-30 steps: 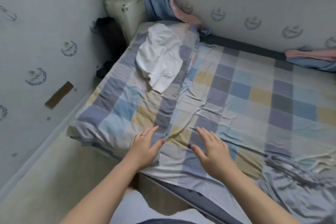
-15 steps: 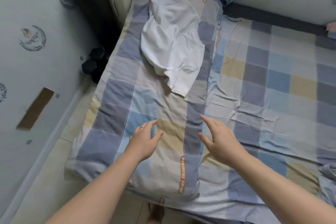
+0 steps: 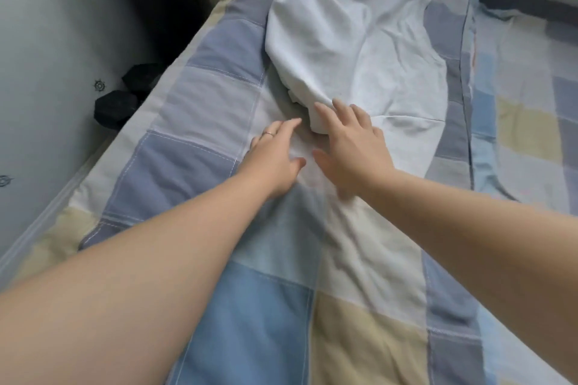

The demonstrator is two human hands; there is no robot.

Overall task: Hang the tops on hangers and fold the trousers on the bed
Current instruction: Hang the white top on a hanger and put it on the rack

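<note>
A crumpled white top [image 3: 353, 40] lies on the checked quilt [image 3: 281, 291] at the far part of the bed. My right hand [image 3: 350, 144] reaches over its near hem with the fingers straight, and the fingertips touch the white cloth. Just to the left, my left hand [image 3: 275, 156] is stretched out over the quilt with a ring on one finger; its fingers are straight and hold nothing. Both forearms run in from the bottom corners. No hanger and no trousers are in view.
A wall [image 3: 47, 40] runs along the left, with a narrow gap between it and the bed. Dark dumbbells [image 3: 119, 103] lie on the floor in that gap. A checked sheet [image 3: 525, 122] covers the bed to the right.
I have leaned in toward the far end of the bed. Both hands moved forward from the bare quilt to the white top's near hem, and the right fingertips now touch it.
</note>
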